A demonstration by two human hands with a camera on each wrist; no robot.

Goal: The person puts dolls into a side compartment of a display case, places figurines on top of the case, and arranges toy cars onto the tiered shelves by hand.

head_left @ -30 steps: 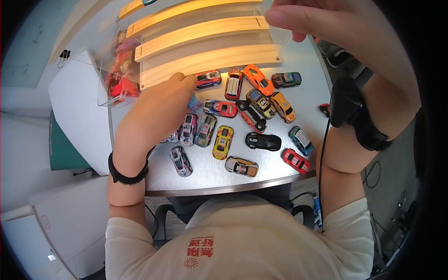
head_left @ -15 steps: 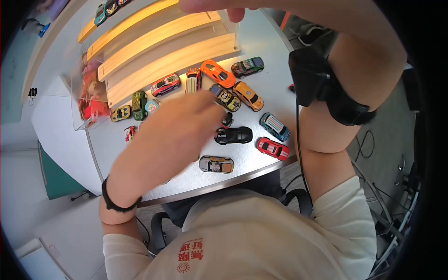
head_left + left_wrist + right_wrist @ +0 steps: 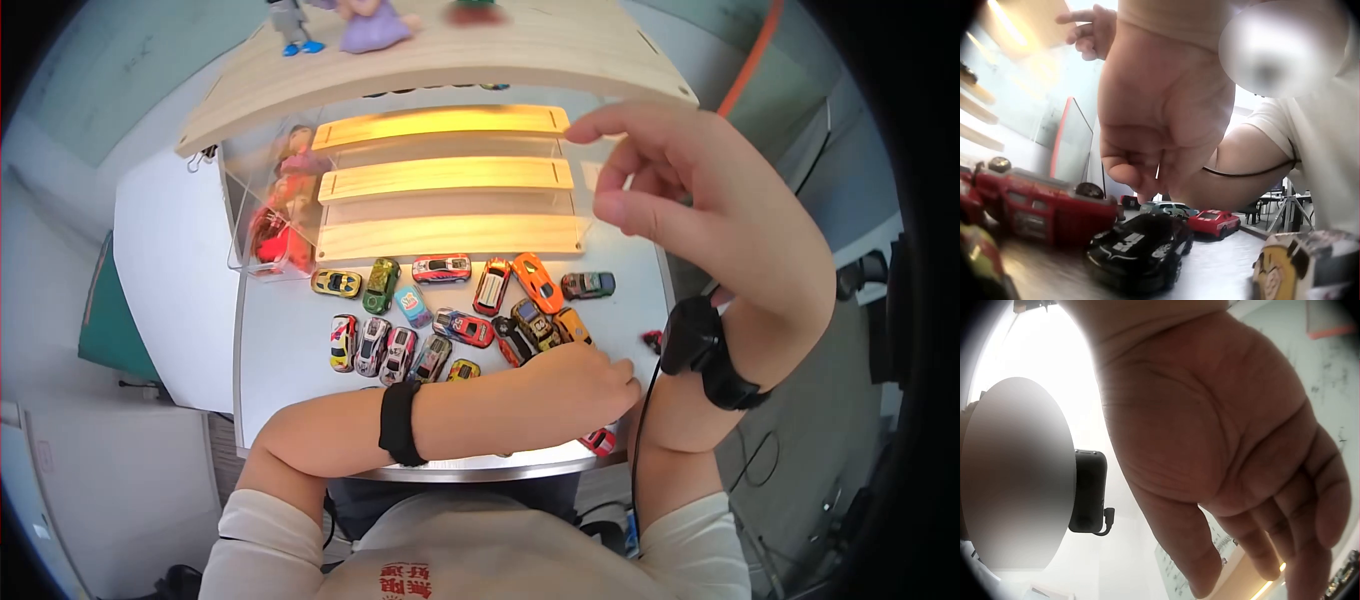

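Note:
My left hand reaches across the near part of the table, palm down, over its right front edge. In the left wrist view its loosely bent fingers hang just above a teal toy car and close to a red toy car; nothing shows in its grasp. A black toy car and an overturned red toy car stand nearer that camera. My right hand is raised beside the rack's right end, fingers loosely bent, holding nothing. Several more cars, among them an orange one, lie across the table.
A tiered wooden rack stands behind the cars, under a wooden top shelf bearing figurines. At its left is a clear box with dolls inside. A cable hangs from the right wrist device.
My left hand has swept from the cars near the rack to the right front of the table. The head view has tilted up, bringing the top shelf into sight. My right hand stays raised.

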